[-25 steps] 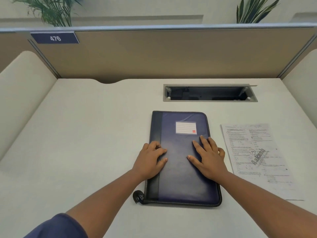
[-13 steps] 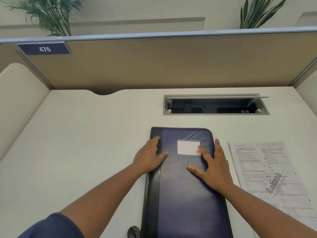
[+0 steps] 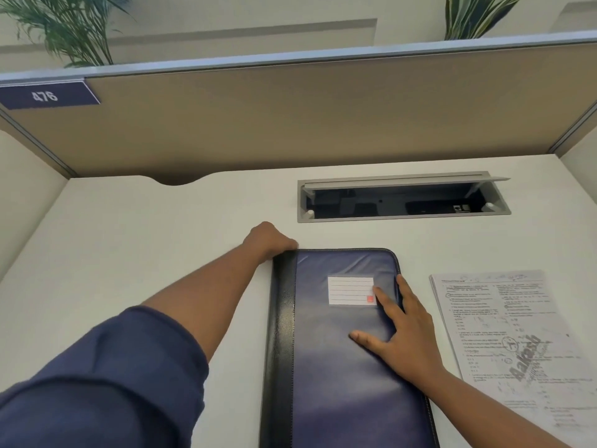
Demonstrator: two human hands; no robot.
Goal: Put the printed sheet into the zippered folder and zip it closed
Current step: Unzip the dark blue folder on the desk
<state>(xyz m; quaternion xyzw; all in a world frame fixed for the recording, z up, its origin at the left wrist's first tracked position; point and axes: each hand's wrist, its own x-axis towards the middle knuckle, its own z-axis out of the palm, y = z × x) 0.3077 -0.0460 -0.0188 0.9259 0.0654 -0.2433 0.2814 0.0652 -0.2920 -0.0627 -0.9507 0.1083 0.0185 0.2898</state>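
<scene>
Still zipped, the navy leather-look zippered folder [image 3: 336, 367] runs lengthwise away from the person, left hand [image 3: 266, 242] curled round its far-left corner, right hand [image 3: 402, 334] flat & open on the cover, nearer the printed white paper sheet [image 3: 517, 344] lying just to the right.

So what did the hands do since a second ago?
The left hand slid up the spine to the folder's far left corner and curls there. The right hand moved up slightly, flat on the cover. Folder shut; printed sheet unmoved on the desk.
</scene>
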